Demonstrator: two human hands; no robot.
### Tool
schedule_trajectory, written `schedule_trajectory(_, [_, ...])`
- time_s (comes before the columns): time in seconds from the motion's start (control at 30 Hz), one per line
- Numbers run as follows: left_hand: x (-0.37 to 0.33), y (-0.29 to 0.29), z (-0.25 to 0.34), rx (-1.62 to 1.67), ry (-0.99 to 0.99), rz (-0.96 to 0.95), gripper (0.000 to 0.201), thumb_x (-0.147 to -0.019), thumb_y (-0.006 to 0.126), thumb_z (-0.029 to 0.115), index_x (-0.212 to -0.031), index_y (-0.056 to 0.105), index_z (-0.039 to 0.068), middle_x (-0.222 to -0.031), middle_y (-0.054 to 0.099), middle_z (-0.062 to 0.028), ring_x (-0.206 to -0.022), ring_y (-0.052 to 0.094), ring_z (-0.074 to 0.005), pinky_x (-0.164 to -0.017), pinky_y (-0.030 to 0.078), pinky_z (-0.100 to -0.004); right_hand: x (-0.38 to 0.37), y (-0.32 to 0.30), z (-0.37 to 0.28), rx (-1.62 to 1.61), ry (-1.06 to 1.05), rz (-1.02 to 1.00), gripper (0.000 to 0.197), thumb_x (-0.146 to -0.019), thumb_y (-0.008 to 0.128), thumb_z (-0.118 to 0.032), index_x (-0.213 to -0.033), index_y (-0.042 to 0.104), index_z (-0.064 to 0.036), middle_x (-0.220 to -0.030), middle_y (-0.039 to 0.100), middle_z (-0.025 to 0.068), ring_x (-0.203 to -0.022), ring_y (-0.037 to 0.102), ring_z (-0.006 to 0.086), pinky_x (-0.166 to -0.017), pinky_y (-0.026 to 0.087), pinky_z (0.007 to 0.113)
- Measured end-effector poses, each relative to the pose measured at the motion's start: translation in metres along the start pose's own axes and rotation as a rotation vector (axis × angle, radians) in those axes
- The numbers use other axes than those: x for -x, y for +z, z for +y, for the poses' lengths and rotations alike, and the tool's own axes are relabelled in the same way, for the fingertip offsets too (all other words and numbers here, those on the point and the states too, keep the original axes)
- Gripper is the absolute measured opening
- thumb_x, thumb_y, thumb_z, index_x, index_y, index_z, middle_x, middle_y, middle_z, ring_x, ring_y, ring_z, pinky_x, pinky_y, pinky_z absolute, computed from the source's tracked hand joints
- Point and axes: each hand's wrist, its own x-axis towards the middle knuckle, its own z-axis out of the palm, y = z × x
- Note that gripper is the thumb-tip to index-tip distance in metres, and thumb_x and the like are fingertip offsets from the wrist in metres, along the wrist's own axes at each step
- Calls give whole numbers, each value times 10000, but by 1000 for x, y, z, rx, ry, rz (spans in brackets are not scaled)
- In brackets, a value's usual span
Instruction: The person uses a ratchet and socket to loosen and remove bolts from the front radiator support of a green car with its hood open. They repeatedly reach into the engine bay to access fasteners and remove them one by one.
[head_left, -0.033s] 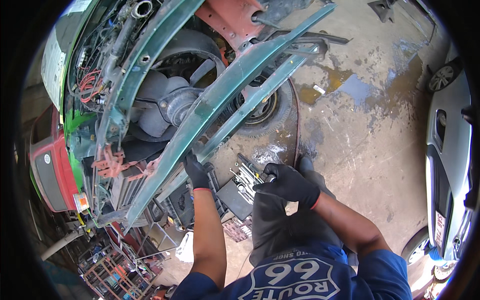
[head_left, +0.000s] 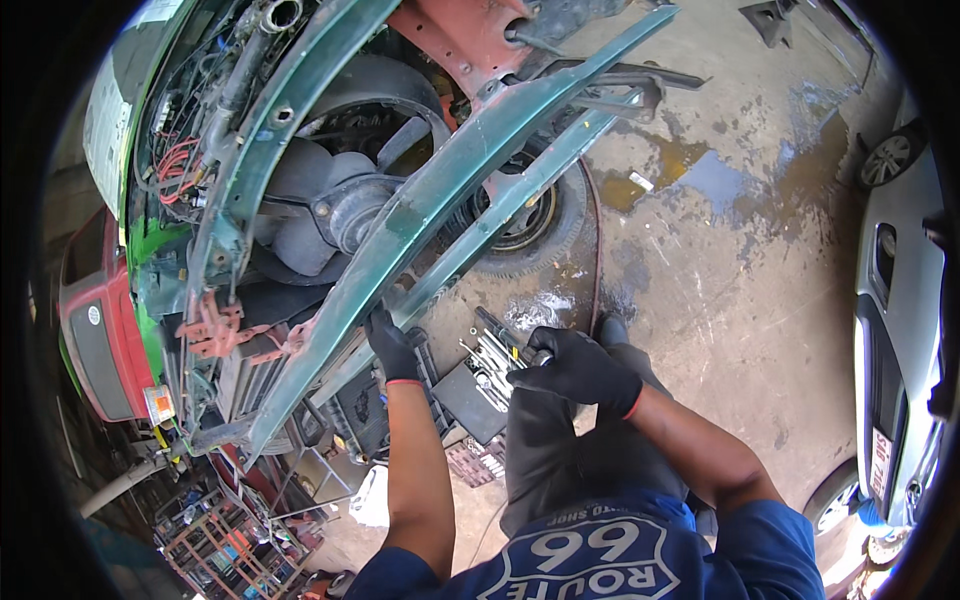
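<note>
My left hand [head_left: 394,350], in a black glove, reaches up to the lower edge of a green metal beam [head_left: 440,195] across the front of a vehicle. Its fingertips go in by the beam and are partly hidden. In front of my thighs my right hand [head_left: 585,370], gloved the same way, is closed with the thumb toward the left. A small rounded metallic end shows at its fingers, but I cannot tell what it belongs to. Just left of this hand lie several silver wrenches [head_left: 490,365] by a dark toolbox [head_left: 468,402].
Behind the beam are a fan [head_left: 310,205] and a pulley [head_left: 360,215]. A tyre [head_left: 560,225] and a hose [head_left: 597,250] lie beyond my feet. Wet stains [head_left: 715,178] mark the floor. A silver car [head_left: 895,320] stands at right, a cluttered metal rack [head_left: 225,545] at lower left.
The view has turned very slightly. Both hands stay in the same places and poses.
</note>
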Motion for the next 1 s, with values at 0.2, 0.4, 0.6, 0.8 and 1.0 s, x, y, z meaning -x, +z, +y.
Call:
schedule_trajectory(0.2, [-9,26,15,132,-150,77,393,-1025,470,100,-1397,540,-6,-1402,549,-213,-1292,524,-340,-1103,393,-437,-60,2,46,31,-57,-25,523,-788,834,-413,-1032,661,16,-841,672,193,-784,671,301,-732,511,401])
schedule_trajectory(0.4, [8,47,15,-14,-42,178,436,-1036,492,161,-1430,488,-27,-1381,560,-215,-1227,561,-329,-1067,420,-444,-108,40,65,126,-347,20,470,-778,857,-359,-957,618,4,-802,637,169,-729,621,313,-703,489,414])
schedule_trajectory(0.6, [7,54,-9,-124,191,375,346,-954,565,153,-1262,598,1,-1188,618,-276,-1045,607,-459,-883,482,-523,-141,77,79,264,-513,-6,442,-766,875,-311,-887,568,-17,-692,539,111,-603,506,222,-593,440,385])
schedule_trajectory(0.8, [14,65,-16,-91,203,585,304,-952,568,173,-1210,632,24,-1135,661,-212,-1023,639,-403,-883,503,-486,-151,94,91,634,-813,170,435,-745,876,-284,-894,567,-16,-720,575,133,-629,558,304,-617,464,406])
schedule_trajectory(1.0, [24,43,-4,-42,214,488,335,-955,565,238,-1202,633,21,-1139,639,-264,-971,660,-421,-835,527,-503,-163,107,92,740,-897,249,408,-787,821,-321,-942,584,-27,-845,632,173,-788,632,367,-710,506,440])
